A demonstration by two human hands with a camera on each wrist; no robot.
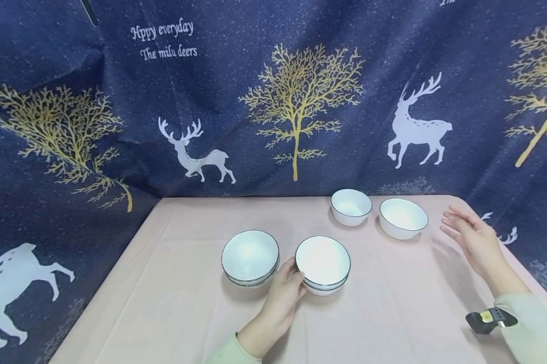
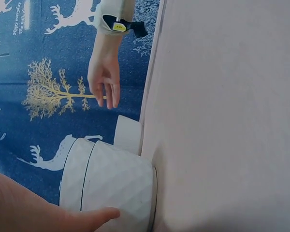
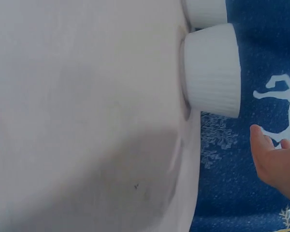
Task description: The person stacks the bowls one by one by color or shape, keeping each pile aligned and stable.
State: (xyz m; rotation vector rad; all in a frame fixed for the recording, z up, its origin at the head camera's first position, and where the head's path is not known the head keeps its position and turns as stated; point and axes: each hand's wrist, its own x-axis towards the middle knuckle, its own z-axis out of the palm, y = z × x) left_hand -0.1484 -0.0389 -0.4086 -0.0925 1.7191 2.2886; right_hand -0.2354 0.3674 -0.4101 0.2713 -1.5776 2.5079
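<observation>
A stack of white bowls with dark rims stands near the table's middle, two rims showing. My left hand grips its left side; in the left wrist view the thumb lies along the faceted wall of a bowl, and the other fingers are hidden. Just left of that hand sits a second stack of white bowls. My right hand is raised at the right, fingers loosely extended and holding nothing. Nearest to it is a single white bowl, ribbed outside in the right wrist view.
Another single white bowl stands at the back, left of the ribbed one. A pale pink cloth covers the table. Behind it hangs a dark blue curtain printed with deer and trees, meeting the table's back edge.
</observation>
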